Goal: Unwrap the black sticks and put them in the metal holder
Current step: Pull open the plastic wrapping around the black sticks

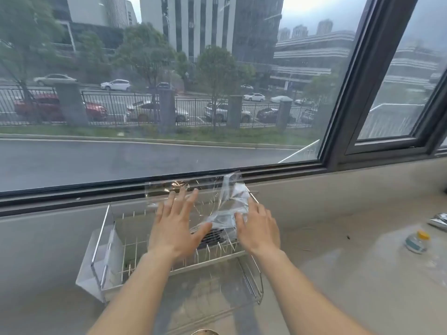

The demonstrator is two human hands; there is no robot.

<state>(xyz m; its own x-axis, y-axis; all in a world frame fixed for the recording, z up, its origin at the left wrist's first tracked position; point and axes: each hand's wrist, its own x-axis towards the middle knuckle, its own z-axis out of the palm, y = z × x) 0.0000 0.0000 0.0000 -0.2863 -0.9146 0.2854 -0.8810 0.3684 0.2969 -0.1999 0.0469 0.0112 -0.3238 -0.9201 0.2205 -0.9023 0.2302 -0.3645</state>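
Note:
A metal wire holder [135, 247] stands on the stone sill below the window. A bundle of black sticks [211, 236] lies in it, partly under a crumpled clear plastic wrapper [232, 204]. My left hand [174, 226] hovers over the rack with fingers spread, its thumb next to the sticks. My right hand [258, 226] is at the wrapper's right side, with fingers on the plastic; whether they pinch it is unclear. Most of the sticks are hidden by the hands and the wrapper.
A clear plastic tray [96, 264] sits against the rack's left end. A small bottle with a yellow cap [417, 241] and a shiny object [439, 221] lie at the right. The window frame [362, 93] rises just behind the rack.

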